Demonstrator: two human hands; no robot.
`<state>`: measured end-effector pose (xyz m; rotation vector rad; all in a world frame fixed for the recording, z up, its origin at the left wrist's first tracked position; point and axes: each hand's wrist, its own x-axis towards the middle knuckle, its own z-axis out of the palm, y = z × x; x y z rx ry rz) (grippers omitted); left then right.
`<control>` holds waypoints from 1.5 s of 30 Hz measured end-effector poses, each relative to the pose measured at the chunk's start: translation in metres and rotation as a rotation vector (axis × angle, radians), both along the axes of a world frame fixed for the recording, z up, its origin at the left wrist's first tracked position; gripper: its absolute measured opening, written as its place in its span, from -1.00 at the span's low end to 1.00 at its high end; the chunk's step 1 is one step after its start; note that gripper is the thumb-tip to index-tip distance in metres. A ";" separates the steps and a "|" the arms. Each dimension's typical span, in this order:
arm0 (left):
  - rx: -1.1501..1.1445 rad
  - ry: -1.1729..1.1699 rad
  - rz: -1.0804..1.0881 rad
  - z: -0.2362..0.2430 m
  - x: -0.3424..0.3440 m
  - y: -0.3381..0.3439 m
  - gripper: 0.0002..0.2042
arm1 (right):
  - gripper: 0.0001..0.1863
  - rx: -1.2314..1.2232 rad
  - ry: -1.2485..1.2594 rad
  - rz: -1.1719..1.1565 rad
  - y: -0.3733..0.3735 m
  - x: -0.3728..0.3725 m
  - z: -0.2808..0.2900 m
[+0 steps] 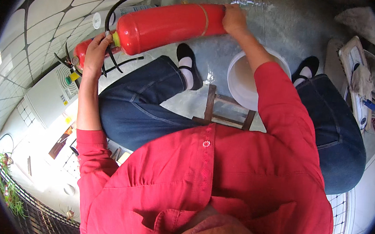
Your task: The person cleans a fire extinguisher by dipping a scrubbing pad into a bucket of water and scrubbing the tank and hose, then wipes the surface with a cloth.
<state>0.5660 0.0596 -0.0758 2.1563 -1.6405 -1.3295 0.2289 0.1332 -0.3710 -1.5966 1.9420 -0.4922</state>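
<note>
A large red fire extinguisher (164, 26) lies horizontally between my hands, above my feet, with a black hose arching from its yellowish valve end. My left hand (97, 52) is closed on that valve end at the left. My right hand (235, 22) grips the bottom end at the right. Behind my left hand, a second red extinguisher (80, 50) shows partly, with a black handle and hose. A white cylindrical object (97, 21) is partly hidden behind the large extinguisher. Below my right forearm stands a white bucket (238, 83) with cloudy liquid in it.
A small wooden stool (210, 103) sits between my legs on the wet grey floor (283, 23). A tiled wall (51, 0) curves along the left, with a white box (48, 93) and plants (10, 191). Boards and a rag (360, 80) lie at the right.
</note>
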 end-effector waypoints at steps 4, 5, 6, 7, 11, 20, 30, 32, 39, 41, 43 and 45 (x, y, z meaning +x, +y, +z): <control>-0.076 -0.077 -0.180 0.010 -0.020 -0.005 -0.71 | -0.60 0.194 -0.051 0.236 -0.050 -0.015 -0.004; -0.091 -0.097 -0.217 0.012 -0.022 -0.005 -0.72 | -0.60 0.159 -0.143 0.280 -0.064 -0.006 0.004; -0.120 -0.100 -0.235 0.013 -0.024 -0.003 -0.73 | -0.60 0.126 -0.236 0.329 -0.078 0.006 0.017; -0.143 -0.105 -0.267 0.014 -0.029 -0.001 -0.74 | -0.59 0.097 -0.335 0.363 -0.084 0.010 0.019; -0.273 -0.198 -0.430 0.019 -0.034 0.003 -0.75 | -0.56 0.100 -0.501 0.472 -0.088 -0.003 -0.044; -0.464 -0.215 -0.817 0.032 -0.060 0.016 -0.71 | -0.53 0.502 -0.965 0.344 -0.053 -0.016 -0.012; -0.541 -0.296 -1.126 0.051 -0.106 0.038 -0.65 | -0.49 0.595 -1.128 0.451 -0.051 -0.011 -0.026; -0.525 -0.287 -1.146 0.052 -0.105 0.048 -0.63 | -0.49 0.570 -1.155 0.551 -0.058 -0.016 0.042; -0.548 -0.327 -1.111 0.050 -0.116 0.051 -0.65 | -0.52 0.601 -0.913 0.611 -0.068 0.004 0.008; -0.512 -0.360 -1.049 0.052 -0.114 0.047 -0.67 | -0.54 0.590 -0.747 0.673 -0.067 -0.003 -0.026; -0.547 -0.365 -1.039 0.053 -0.115 0.037 -0.69 | -0.54 0.526 -0.611 0.714 -0.061 -0.016 -0.068; -0.536 -0.347 -0.959 0.047 -0.103 0.033 -0.69 | -0.52 0.613 -0.412 0.619 -0.054 -0.032 -0.062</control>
